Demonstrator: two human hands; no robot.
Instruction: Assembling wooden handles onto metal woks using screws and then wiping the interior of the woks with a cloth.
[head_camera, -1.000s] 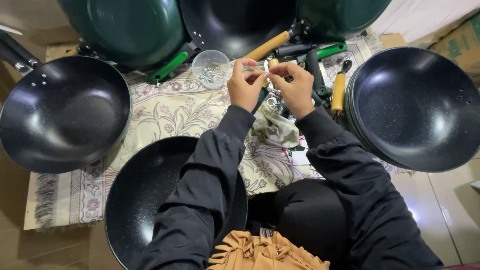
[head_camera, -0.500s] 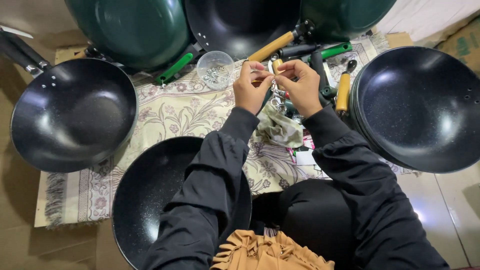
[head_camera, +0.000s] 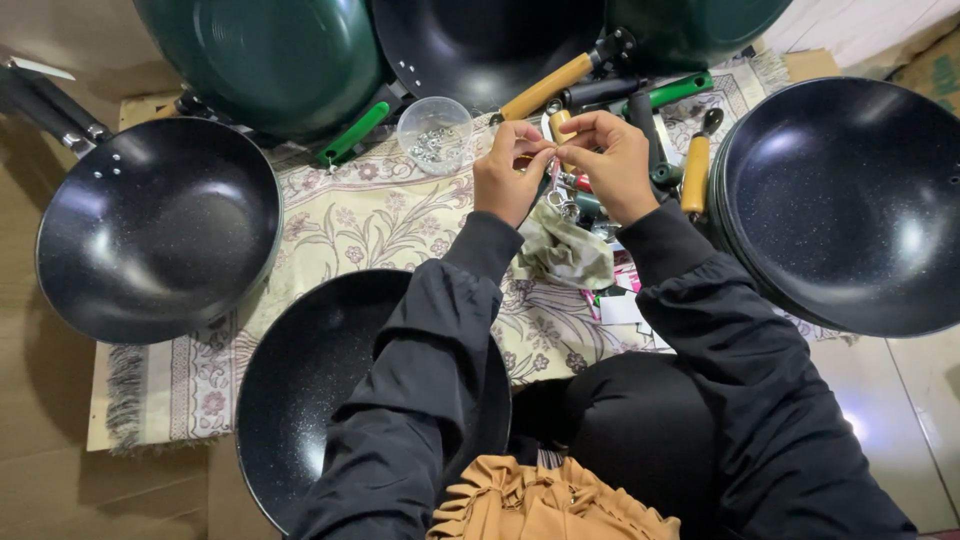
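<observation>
Black sleeves: both arms reach forward over a patterned mat (head_camera: 340, 225) spread on the floor.
Left hand: the left hand (head_camera: 508, 178) is nearly closed, thumb and forefinger pinched on a small metal part (head_camera: 553, 182) held between the two hands.
Right hand: the right hand (head_camera: 610, 160) is curled the same way, fingertips meeting the left ones on that part; it looks like a small clip or screw fitting, though it is too tiny to tell for sure.
Where the part is: raised above the mat, just in front of a crumpled cloth (head_camera: 566, 255).
Nearby: a clear plastic cup (head_camera: 434, 133) of small metal pieces stands just left of the hands; loose pan handles, yellow (head_camera: 694, 175) and green (head_camera: 353, 131), lie beyond them.
Pans: a black pan (head_camera: 160, 230) sits at the left, another black pan (head_camera: 850, 200) at the right, a third (head_camera: 310, 390) under the left arm, and a green pan (head_camera: 270, 55) at the top.
Risk: the pinch is slight, so the part could slip and vanish among the cloth folds or handles; a stray elbow could tip the cup and scatter its pieces.
</observation>
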